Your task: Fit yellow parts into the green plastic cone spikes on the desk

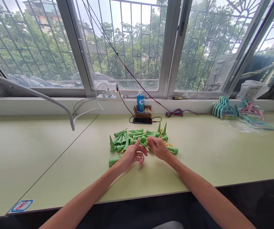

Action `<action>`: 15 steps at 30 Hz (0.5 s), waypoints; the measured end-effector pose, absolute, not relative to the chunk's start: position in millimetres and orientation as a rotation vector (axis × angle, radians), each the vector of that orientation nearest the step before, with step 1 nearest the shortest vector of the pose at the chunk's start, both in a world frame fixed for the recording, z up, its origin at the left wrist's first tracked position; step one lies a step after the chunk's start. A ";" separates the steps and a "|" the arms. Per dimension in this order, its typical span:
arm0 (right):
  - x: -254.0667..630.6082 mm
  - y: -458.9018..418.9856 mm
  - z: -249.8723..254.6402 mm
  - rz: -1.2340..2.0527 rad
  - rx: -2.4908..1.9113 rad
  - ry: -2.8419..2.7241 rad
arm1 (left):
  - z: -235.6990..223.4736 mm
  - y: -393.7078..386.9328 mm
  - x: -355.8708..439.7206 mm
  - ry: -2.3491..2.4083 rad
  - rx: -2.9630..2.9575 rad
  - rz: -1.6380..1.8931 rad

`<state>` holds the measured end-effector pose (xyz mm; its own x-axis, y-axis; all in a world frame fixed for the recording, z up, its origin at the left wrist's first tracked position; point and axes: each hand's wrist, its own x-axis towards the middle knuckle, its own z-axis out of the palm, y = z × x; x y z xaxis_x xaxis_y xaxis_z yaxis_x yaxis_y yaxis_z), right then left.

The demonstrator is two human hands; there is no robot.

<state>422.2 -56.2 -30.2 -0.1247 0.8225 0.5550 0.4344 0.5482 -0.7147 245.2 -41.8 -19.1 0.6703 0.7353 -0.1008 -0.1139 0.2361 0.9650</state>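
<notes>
Over on the left, a paper label (21, 206) sits by the desk's (55, 187) front edge. Green spikes (112, 146) lie heaped mid-desk. Before them, the left hand (133, 156) pinches a round green piece (143, 141) (its hollow end faces the person). The right hand (159, 148) has bunched fingers beside it; I can't tell whether they grip anything. Teal plastic pieces (226, 109) stand near the back edge, rightward.

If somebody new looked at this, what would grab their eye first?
Probably the pile of green cone-shaped pieces mid-table, with the left hand and right hand meeting around a round green piece at its near side. Behind, a blue bottle rises from an open cardboard box. Beyond, trees fill the barred windows.
</notes>
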 end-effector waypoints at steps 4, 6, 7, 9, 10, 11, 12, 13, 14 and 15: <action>422.7 -55.6 -30.4 0.498 -1.038 -1.750 | -16.4 -43.0 244.8 0.625 1.207 0.662; 423.2 -55.4 -31.0 0.512 -1.032 -1.749 | -16.4 -43.1 244.7 0.617 1.220 0.671; 423.3 -55.3 -31.2 0.518 -1.030 -1.748 | -16.9 -42.9 244.6 0.609 1.232 0.676; 423.5 -55.4 -31.3 0.527 -1.028 -1.746 | -18.3 -42.4 244.3 0.589 1.263 0.695; 423.5 -55.6 -31.2 0.529 -1.029 -1.746 | -19.0 -42.3 244.0 0.583 1.284 0.709; 423.5 -55.8 -30.9 0.529 -1.033 -1.748 | -19.5 -42.3 243.7 0.580 1.308 0.722; 423.5 -56.1 -30.4 0.529 -1.039 -1.751 | -19.6 -42.5 243.4 0.581 1.334 0.735; 423.5 -56.4 -29.9 0.526 -1.046 -1.755 | -19.4 -42.9 243.1 0.584 1.361 0.745; 423.6 -56.7 -29.3 0.522 -1.051 -1.758 | -18.8 -43.4 242.9 0.589 1.388 0.757; 423.6 -57.1 -28.6 0.519 -1.056 -1.761 | -18.0 -44.1 242.7 0.597 1.418 0.770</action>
